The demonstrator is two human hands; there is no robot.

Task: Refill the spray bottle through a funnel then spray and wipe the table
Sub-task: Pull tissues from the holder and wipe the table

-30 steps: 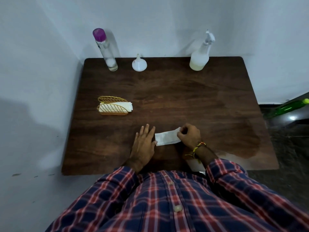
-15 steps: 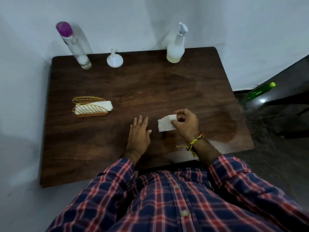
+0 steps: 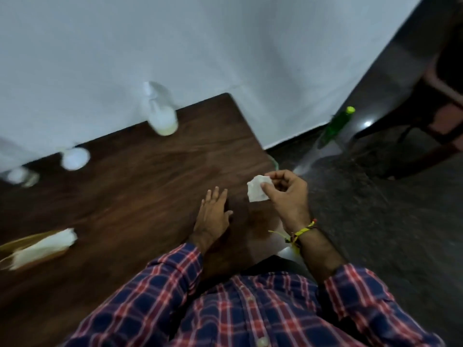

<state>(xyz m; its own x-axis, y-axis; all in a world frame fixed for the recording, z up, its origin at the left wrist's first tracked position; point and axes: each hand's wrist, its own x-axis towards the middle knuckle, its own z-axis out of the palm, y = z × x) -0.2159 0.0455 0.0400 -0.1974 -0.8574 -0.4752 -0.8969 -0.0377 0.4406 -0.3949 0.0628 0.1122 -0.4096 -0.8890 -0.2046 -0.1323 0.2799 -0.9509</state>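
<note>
A: Spray bottle (image 3: 160, 113) upright at the table's (image 3: 140, 196) far edge, against the wall (image 3: 175, 46), blurred; pale liquid low in the body.

B: Well apart from both hands, then. Near the far right corner?

A: Close to it, with bare wood out to the corner. Funnel (image 3: 75, 158) to its left along the same edge, mouth down as far as the blur allows; a further blurred bottle (image 3: 21, 176) at the left border.

B: And the tissue (image 3: 258, 189)?

A: Pinched between thumb and fingertips of the right hand (image 3: 288, 194), lifted over the table's right edge, partly out past it above the dark floor (image 3: 375, 221).

B: Left hand (image 3: 213, 216)?

A: Flat on the wood, fingers spread slightly, palm down, just left of the tissue, not touching it.

B: Room to move?

A: Wide bare wood between the hands and the far edge. Holder (image 3: 35, 246) with white tissues near the left border. Green bottle (image 3: 335, 126) off the table, on the floor by the wall
</note>
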